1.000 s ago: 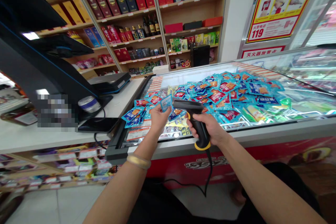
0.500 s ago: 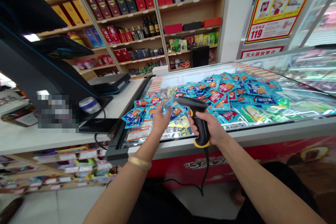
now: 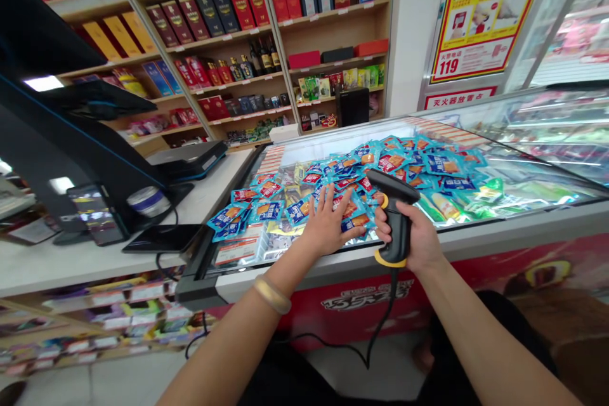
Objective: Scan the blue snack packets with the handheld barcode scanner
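Observation:
My left hand (image 3: 326, 222) is spread flat, palm down, over the near part of a pile of small blue-edged snack packets (image 3: 392, 158). Its fingers reach onto the packets, and whether one lies beneath the palm is hidden. A gold-coloured bangle (image 3: 272, 295) circles that wrist. My right hand (image 3: 421, 235) is wrapped round the handle of a black and yellow barcode scanner (image 3: 399, 222), whose head points left above the packets. From the handle's foot a black cable (image 3: 387, 323) hangs down. The packets lie on the glass top of a freezer (image 3: 495, 225).
At left a counter (image 3: 28, 269) bears a dark point-of-sale terminal (image 3: 95, 158), a phone (image 3: 98, 212), a black pad (image 3: 164, 238) and a scale (image 3: 188, 158). Shelves with boxed bottles (image 3: 204, 13) stand behind. Green-wrapped goods (image 3: 457, 203) show at right under the glass.
My left hand has let go of the packet it held and moved right, spreading over the pile. My right hand has shifted right with the scanner. The view has turned slightly.

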The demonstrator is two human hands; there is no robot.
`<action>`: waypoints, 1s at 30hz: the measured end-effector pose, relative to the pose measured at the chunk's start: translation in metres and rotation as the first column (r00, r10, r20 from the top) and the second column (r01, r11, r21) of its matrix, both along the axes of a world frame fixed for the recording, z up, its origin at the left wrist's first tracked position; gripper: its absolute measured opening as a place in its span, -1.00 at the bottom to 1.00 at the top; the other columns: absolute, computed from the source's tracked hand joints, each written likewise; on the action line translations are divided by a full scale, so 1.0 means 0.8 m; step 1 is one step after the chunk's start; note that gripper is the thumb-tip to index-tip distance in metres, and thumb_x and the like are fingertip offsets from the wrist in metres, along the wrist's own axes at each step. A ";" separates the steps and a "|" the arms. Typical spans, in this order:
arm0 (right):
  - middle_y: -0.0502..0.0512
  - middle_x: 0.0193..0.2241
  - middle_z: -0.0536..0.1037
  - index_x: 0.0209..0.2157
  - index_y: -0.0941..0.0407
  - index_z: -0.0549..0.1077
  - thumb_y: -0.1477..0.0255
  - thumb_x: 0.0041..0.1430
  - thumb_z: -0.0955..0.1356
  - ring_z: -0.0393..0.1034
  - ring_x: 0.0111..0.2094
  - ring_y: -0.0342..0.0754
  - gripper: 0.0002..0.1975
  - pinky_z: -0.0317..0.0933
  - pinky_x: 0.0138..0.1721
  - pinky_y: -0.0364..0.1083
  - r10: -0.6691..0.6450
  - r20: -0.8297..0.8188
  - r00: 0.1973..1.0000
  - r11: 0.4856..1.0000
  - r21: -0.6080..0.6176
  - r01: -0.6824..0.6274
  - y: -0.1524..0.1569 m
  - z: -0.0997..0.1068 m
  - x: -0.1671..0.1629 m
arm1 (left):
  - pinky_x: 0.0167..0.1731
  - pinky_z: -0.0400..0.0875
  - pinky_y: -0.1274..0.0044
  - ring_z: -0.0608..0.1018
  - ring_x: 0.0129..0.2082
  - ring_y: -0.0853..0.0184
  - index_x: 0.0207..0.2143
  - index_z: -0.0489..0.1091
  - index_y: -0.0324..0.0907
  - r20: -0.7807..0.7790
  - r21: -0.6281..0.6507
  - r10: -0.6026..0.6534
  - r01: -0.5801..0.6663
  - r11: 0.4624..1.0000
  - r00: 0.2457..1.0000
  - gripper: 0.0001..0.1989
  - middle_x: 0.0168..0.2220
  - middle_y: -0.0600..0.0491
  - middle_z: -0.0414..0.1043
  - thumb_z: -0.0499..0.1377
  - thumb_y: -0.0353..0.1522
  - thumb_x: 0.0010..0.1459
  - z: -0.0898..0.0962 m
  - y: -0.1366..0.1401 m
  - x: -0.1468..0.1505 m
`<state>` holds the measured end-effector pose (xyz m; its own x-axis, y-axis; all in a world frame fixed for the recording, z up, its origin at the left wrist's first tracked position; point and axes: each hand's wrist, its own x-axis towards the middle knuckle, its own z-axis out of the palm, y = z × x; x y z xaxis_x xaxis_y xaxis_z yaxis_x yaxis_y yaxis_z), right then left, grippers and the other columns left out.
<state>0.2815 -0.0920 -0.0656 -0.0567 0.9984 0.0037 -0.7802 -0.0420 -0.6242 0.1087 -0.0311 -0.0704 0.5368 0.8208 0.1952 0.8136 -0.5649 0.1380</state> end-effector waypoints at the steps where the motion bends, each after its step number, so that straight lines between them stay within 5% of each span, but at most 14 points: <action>1: -0.01 -0.57 0.36 -0.34 0.15 0.46 0.33 -0.08 0.42 0.15 -0.61 -0.24 -0.76 0.12 -0.66 -0.27 0.003 0.001 1.000 1.000 -0.005 -0.003 0.000 0.000 -0.001 | 0.26 -0.15 -0.08 -0.23 0.42 -0.13 0.41 -0.19 0.03 0.014 0.009 0.006 -0.006 1.000 1.000 -0.10 0.45 -0.19 -0.34 0.05 0.13 0.15 0.000 -0.001 -0.002; 8: -0.01 -0.56 0.36 -0.33 0.14 0.44 0.33 -0.07 0.41 0.16 -0.61 -0.22 -0.76 0.14 -0.66 -0.25 0.007 0.023 1.000 1.000 -0.009 -0.007 -0.001 0.000 -0.008 | 0.27 -0.09 -0.03 -0.12 0.42 -0.08 0.40 -0.15 -0.02 0.097 0.066 0.078 -0.084 0.994 0.992 -0.17 0.43 -0.25 -0.23 0.08 0.03 0.21 0.001 0.007 -0.051; 15: 0.00 -0.55 0.36 -0.36 0.14 0.41 0.32 -0.09 0.43 0.15 -0.60 -0.22 -0.75 0.12 -0.66 -0.25 0.044 0.038 0.998 0.999 0.010 -0.045 0.000 -0.002 -0.025 | 0.26 -0.01 0.02 0.14 0.35 -0.07 0.34 0.03 -0.25 -0.029 0.035 0.462 -0.461 0.887 0.887 -0.28 0.32 -0.37 0.10 0.12 -0.26 0.17 0.011 0.035 -0.138; 19: 0.00 -0.55 0.36 -0.35 0.13 0.41 0.32 -0.07 0.43 0.16 -0.60 -0.21 -0.76 0.12 -0.66 -0.24 0.061 0.056 0.997 0.998 0.001 -0.061 0.001 -0.002 -0.038 | 0.25 0.04 0.04 0.32 0.27 -0.03 0.25 0.21 -0.26 -0.076 -0.003 0.395 -0.396 0.918 0.916 -0.40 0.22 -0.31 0.31 0.08 -0.40 0.13 0.018 0.033 -0.162; 23: 0.00 -0.54 0.37 -0.36 0.13 0.41 0.31 -0.05 0.42 0.17 -0.60 -0.20 -0.77 0.13 -0.66 -0.23 0.077 0.091 0.993 0.997 0.010 -0.078 0.001 -0.002 -0.042 | 0.15 0.26 0.13 0.55 0.03 -0.03 0.03 0.44 -0.25 0.220 0.016 0.411 -0.424 0.906 0.885 -0.59 -0.06 -0.25 0.55 0.08 -0.46 0.12 0.018 0.025 -0.161; 25: -0.01 -0.54 0.38 -0.35 0.13 0.41 0.31 -0.05 0.43 0.18 -0.60 -0.20 -0.76 0.14 -0.65 -0.22 0.104 0.119 0.987 0.994 0.019 -0.107 0.000 -0.002 -0.041 | 0.07 0.37 0.18 0.58 -0.03 0.02 -0.04 0.46 -0.21 0.561 -0.052 0.401 -0.452 0.890 0.725 -0.69 -0.13 -0.18 0.58 0.08 -0.36 0.19 0.015 0.020 -0.152; 27: -0.01 -0.54 0.39 -0.34 0.13 0.42 0.30 -0.05 0.44 0.20 -0.60 -0.21 -0.74 0.14 -0.65 -0.23 0.141 0.162 0.977 0.989 0.023 -0.146 -0.002 -0.003 -0.039 | -0.03 0.48 0.24 0.61 -0.09 0.11 -0.07 0.42 -0.17 0.830 -0.216 0.361 -0.353 0.910 0.424 -0.70 -0.16 -0.09 0.59 0.06 -0.24 0.24 0.010 0.014 -0.138; 29: 0.00 -0.54 0.41 -0.36 0.13 0.42 0.28 -0.04 0.45 0.22 -0.61 -0.21 -0.74 0.15 -0.65 -0.23 0.182 0.229 0.956 0.981 0.022 -0.192 -0.002 -0.005 -0.037 | -0.15 0.55 0.30 0.64 -0.19 0.20 -0.08 0.38 -0.16 0.908 -0.379 0.395 -0.132 0.916 0.136 -0.69 -0.19 -0.02 0.59 0.12 -0.19 0.20 0.005 0.008 -0.121; 30: 0.00 -0.54 0.41 -0.38 0.14 0.42 0.27 -0.02 0.45 0.22 -0.62 -0.21 -0.74 0.16 -0.65 -0.23 0.198 0.267 0.943 0.977 0.024 -0.212 -0.003 -0.006 -0.036 | -0.20 0.57 0.33 0.65 -0.24 0.22 -0.10 0.37 -0.16 0.900 -0.432 0.433 -0.028 0.902 0.049 -0.68 -0.20 -0.01 0.59 0.18 -0.19 0.15 0.002 0.004 -0.114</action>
<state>0.2525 -0.0941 -0.0705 -0.2663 0.9638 0.0119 -0.5668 -0.1466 -0.8107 0.0178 -0.0276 -0.0684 -0.1916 0.9715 0.1398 -0.0822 -0.1579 0.9840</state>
